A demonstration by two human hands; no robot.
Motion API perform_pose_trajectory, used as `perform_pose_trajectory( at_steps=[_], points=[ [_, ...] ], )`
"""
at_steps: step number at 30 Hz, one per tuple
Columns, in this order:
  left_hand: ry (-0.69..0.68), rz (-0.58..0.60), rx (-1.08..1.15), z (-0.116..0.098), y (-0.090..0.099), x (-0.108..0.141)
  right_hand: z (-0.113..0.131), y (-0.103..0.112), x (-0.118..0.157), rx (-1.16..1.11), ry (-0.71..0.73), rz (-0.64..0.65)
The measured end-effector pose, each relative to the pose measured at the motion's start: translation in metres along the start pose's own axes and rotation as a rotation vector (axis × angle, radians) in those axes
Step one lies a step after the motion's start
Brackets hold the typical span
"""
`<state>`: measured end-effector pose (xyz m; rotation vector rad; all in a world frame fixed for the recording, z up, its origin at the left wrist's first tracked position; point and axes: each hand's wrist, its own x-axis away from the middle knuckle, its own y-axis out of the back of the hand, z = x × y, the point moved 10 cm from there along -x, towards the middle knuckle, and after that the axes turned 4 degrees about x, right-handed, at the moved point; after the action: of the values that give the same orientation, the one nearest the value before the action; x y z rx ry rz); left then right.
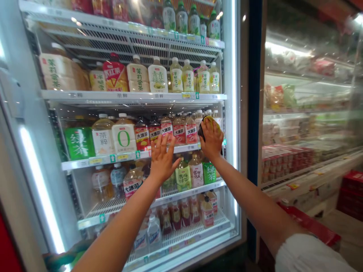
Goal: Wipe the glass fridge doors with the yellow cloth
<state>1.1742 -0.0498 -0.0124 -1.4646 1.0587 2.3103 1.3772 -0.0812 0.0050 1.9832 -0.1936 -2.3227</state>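
A tall lit drinks cooler fills the view, its shelves lined with bottles behind what looks like a glass door. My left hand [162, 158] lies with fingers spread against the glass, in front of the shelf edge below the red-labelled bottles [179, 130]; it holds nothing. Higher and to the right, my right hand [211, 139] presses a dark and yellow-green cloth [210, 122] against the glass near the right side of the door. The cloth sticks out above and to the left of the fingers.
A bright light strip [235, 113] runs down the cooler's right side. Further right stands another refrigerated case with packaged goods [286, 160] on its shelves. Red boxes [351, 189] are stacked at the far right, and a red carton [314, 226] sits beyond my right forearm.
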Motion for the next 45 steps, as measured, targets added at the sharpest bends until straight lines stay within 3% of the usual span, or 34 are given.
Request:
perform_pose_trajectory(
  at_steps=[4, 7, 11, 14, 17, 20, 22, 24, 26, 28, 31, 33, 34, 38, 40, 42, 45],
  points=[
    [0.001, -0.007, -0.001, 0.007, 0.005, 0.003, 0.043, -0.005, 0.021, -0.011, 0.276, 0.081],
    [-0.009, 0.020, 0.002, 0.009, 0.005, 0.004, 0.038, -0.004, 0.045, -0.008, 0.420, 0.154],
    [0.004, 0.057, 0.007, 0.011, 0.004, 0.004, 0.017, -0.001, 0.020, 0.048, 0.135, 0.091],
    [-0.007, 0.072, 0.008, 0.014, 0.008, 0.008, 0.041, -0.006, 0.010, 0.079, 0.035, 0.069],
    [0.012, 0.068, -0.007, 0.028, 0.020, 0.016, 0.080, -0.009, 0.032, 0.047, 0.276, 0.130],
    [0.052, 0.072, -0.023, 0.048, 0.033, 0.027, 0.091, -0.007, 0.062, 0.019, 0.493, 0.199],
    [0.065, 0.084, -0.028, 0.059, 0.039, 0.033, 0.081, -0.005, 0.057, 0.029, 0.403, 0.186],
    [0.067, 0.097, -0.028, 0.067, 0.044, 0.038, 0.075, -0.005, 0.038, 0.054, 0.192, 0.143],
    [0.058, 0.107, -0.027, 0.072, 0.047, 0.042, 0.088, -0.009, 0.025, 0.079, 0.034, 0.114],
    [0.042, 0.109, -0.030, 0.076, 0.049, 0.047, 0.117, -0.014, 0.025, 0.085, 0.041, 0.119],
    [0.022, 0.098, -0.048, 0.084, 0.053, 0.056, 0.160, -0.018, 0.050, 0.053, 0.314, 0.184],
    [0.005, 0.103, -0.058, 0.090, 0.055, 0.062, 0.169, -0.017, 0.067, 0.031, 0.473, 0.232],
    [-0.008, 0.113, -0.061, 0.092, 0.056, 0.065, 0.166, -0.016, 0.069, 0.030, 0.485, 0.242],
    [-0.057, 0.157, -0.059, 0.097, 0.057, 0.072, 0.150, -0.012, 0.033, 0.065, 0.153, 0.185],
    [-0.068, 0.150, -0.061, 0.097, 0.059, 0.074, 0.162, -0.013, 0.023, 0.074, 0.039, 0.146],
    [-0.069, 0.131, -0.068, 0.099, 0.063, 0.078, 0.187, -0.015, 0.029, 0.065, 0.112, 0.144],
    [-0.045, 0.109, -0.073, 0.106, 0.068, 0.085, 0.214, -0.016, 0.066, 0.041, 0.449, 0.206]
  ],
)
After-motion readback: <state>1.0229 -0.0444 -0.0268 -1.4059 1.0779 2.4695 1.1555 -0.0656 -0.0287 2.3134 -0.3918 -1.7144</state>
